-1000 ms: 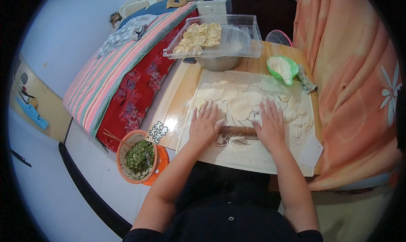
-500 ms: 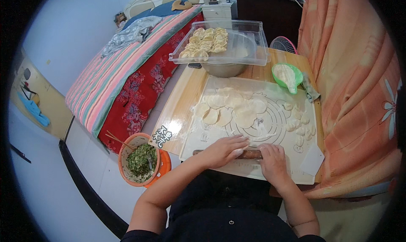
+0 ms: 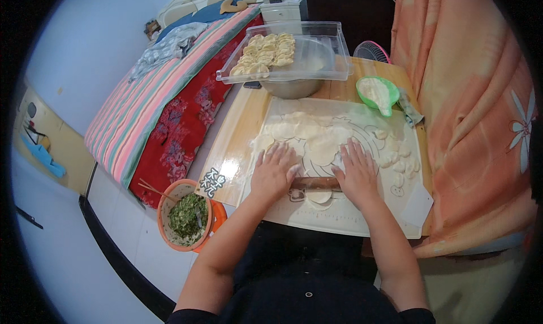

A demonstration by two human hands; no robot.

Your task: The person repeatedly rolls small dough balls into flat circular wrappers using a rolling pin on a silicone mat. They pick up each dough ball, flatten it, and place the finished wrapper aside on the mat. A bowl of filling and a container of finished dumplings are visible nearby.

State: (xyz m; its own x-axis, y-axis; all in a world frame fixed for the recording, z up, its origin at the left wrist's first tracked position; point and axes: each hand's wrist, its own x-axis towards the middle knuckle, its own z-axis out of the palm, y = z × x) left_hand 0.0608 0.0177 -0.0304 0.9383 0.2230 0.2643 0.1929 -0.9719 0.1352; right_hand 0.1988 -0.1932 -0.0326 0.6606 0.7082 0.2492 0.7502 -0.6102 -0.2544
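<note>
A brown wooden rolling pin lies crosswise on the pale silicone mat. My left hand rests on its left end and my right hand on its right end, both with fingers stretched out and spread, palms pressing down. A dough wrapper shows from beneath the pin on the near side. Beyond the hands lie several rolled dough wrappers, partly overlapping. Small flattened dough pieces are scattered to the right of my right hand.
A clear plastic tray of folded dumplings sits atop a metal basin. At the back right is a green bowl of flour. A white scraper lies near the curtain. An orange bowl of chopped green filling stands lower left.
Both hands have pushed away from me and spread their fingers flat on the pin. The pin has rolled farther up the mat, and a wrapper now shows on its near side.
</note>
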